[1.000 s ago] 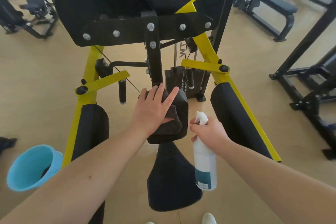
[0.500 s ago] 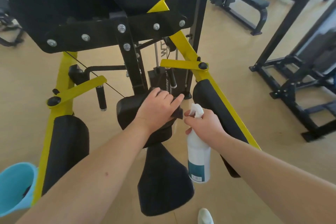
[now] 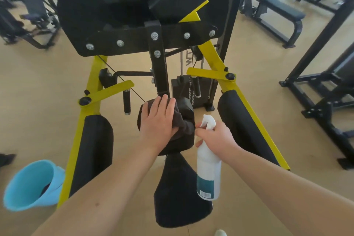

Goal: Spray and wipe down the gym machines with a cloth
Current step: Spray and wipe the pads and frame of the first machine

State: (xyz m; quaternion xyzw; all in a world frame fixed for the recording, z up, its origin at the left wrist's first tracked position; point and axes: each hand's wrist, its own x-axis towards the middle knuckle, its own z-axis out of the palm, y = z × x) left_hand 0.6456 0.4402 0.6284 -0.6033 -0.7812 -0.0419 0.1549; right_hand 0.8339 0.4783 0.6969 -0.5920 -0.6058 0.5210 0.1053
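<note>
Setting: gym floor (image 3: pixel 38 92), tan, with black frames around.
Left grip (image 3: pixel 159 122): fingers flat and spread, pressing a dark cloth (image 3: pixel 184 125) onto the small black pad (image 3: pixel 183 108).
Right grip (image 3: pixel 216 138): curled round the neck of the white spray bottle (image 3: pixel 208 174), upright just right of the pad.
Machine (image 3: pixel 247 105): yellow frame, long black side pads.
Bucket (image 3: pixel 28 184): blue, on the floor at lower left.

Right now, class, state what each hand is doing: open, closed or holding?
Left hand: open, fingers flat, pressing the cloth onto the black pad.
Right hand: closed round the spray bottle.
</note>
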